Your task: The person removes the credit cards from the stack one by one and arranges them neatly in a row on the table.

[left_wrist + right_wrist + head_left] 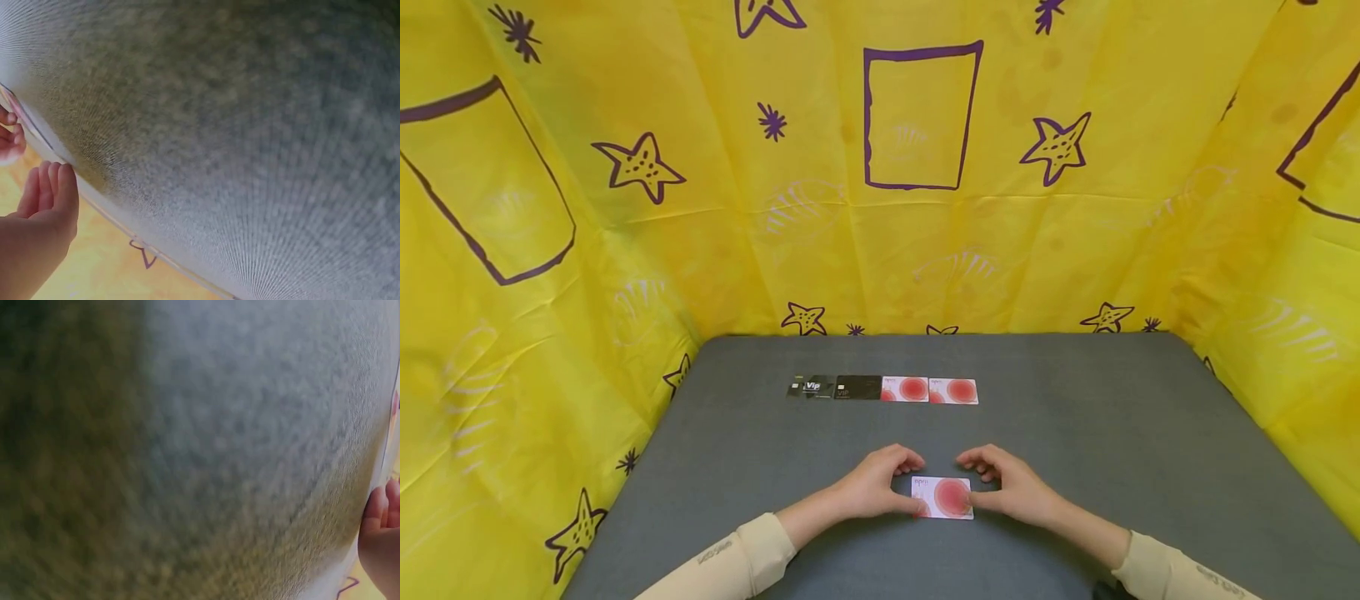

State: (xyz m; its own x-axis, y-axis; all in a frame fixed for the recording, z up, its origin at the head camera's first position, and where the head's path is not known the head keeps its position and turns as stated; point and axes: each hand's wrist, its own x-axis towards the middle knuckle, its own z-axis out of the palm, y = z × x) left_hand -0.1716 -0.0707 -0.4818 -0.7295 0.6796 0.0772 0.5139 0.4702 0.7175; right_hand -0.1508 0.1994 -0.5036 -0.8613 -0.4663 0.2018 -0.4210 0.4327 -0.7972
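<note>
Head view: a pink-and-white card (950,497) is lying flat on the grey table (1075,417), its long axis running nine to three. It's sitting at three o'clock from my left hand (878,485) and nine from my right hand (1015,490); both thumbs are meeting its short ends, neither hand nearer. My fingers are arching away from the thumbs, pinching nothing, flanking the way toward a row of four cards (891,389) at twelve.

Left wrist view: my left fingers are pressing side by side.

Right wrist view: the frame's cutting my right hand; I can't tell its thumb contact.
</note>
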